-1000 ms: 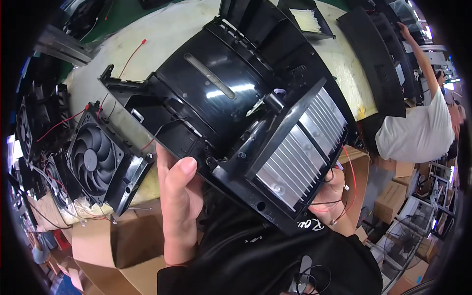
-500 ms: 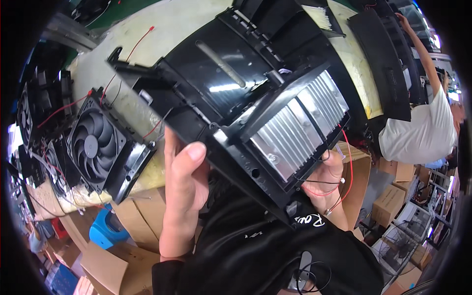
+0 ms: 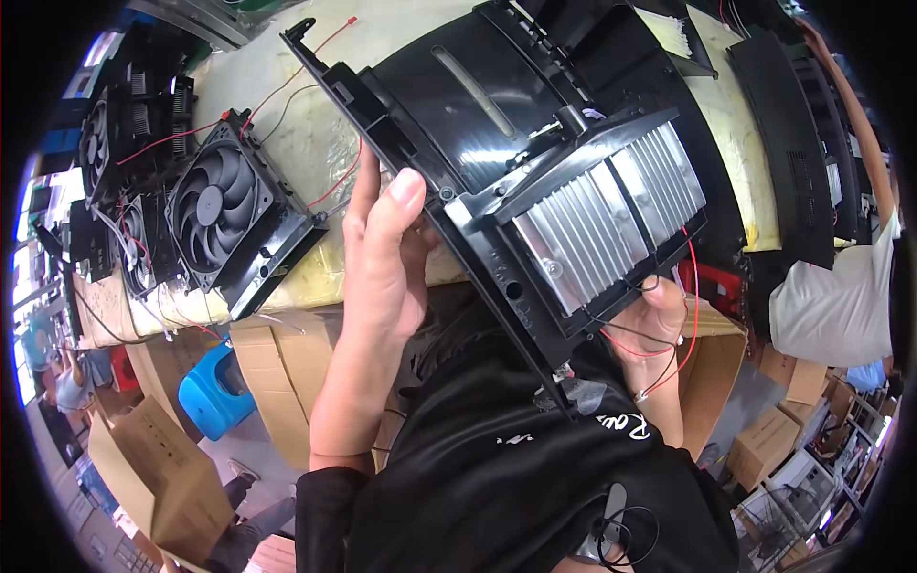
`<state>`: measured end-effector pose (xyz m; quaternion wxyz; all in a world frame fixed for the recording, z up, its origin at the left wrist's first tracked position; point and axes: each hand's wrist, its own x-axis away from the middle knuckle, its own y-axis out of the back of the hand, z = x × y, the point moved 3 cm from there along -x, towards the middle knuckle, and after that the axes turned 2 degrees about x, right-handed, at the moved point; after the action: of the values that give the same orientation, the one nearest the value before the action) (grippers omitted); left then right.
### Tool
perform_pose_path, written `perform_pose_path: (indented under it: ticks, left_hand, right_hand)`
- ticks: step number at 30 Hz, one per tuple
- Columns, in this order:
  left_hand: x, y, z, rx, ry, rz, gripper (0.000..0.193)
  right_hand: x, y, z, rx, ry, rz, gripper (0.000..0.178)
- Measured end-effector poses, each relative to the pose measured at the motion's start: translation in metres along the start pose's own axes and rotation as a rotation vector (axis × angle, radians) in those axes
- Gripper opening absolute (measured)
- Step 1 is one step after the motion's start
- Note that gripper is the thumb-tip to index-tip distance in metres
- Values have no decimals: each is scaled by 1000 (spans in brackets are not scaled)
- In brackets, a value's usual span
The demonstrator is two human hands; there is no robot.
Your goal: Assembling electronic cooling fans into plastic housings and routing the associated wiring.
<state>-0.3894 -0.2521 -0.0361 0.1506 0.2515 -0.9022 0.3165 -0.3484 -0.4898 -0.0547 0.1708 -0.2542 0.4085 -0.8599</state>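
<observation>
Between my hands, tilted above the table's near edge, is a large black plastic housing (image 3: 521, 286) with a finned silver heatsink (image 3: 583, 234) set into its near side. My left hand (image 3: 387, 258) grips the housing's left wall, thumb on top and fingers partly hidden beneath. Under the lower right corner, below the heatsink, my right hand (image 3: 654, 320) is closed around the edge; most of its fingers are out of sight. Red and black wires (image 3: 690, 315) hang from the heatsink side past my right wrist. A glossy curved black panel (image 3: 458, 91) shows behind the housing.
Black fan units (image 3: 215, 205) with loose red wires lie on the table (image 3: 277, 72) at left. Long black panels (image 3: 783, 153) stand at the right, near another person's arm (image 3: 855, 115). Cardboard boxes (image 3: 158, 468) and a blue stool (image 3: 215, 392) are below the table.
The housing and my hands have shifted slightly right and up in view. Its left wall now stands more steeply. Both hands keep their hold.
</observation>
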Motion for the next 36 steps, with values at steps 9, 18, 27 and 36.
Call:
perform_pose_path:
  ticks: [9, 18, 27, 36]
  left_hand:
    - [4, -8, -3, 148, -71, 19, 70]
    - [1, -2, 20, 52, -42, -75, 78]
    - [74, -12, 53, -346, -348, 321, 90]
    - [63, -37, 61, 32, -270, 8, 66]
  right_hand:
    - [9, 12, 5, 49, -93, -38, 75]
    - [6, 21, 4, 31, -93, -66, 76]
    - [60, 13, 165, 1120, 339, -161, 28]
    - [-46, -35, 110, 621, -118, 320, 58]
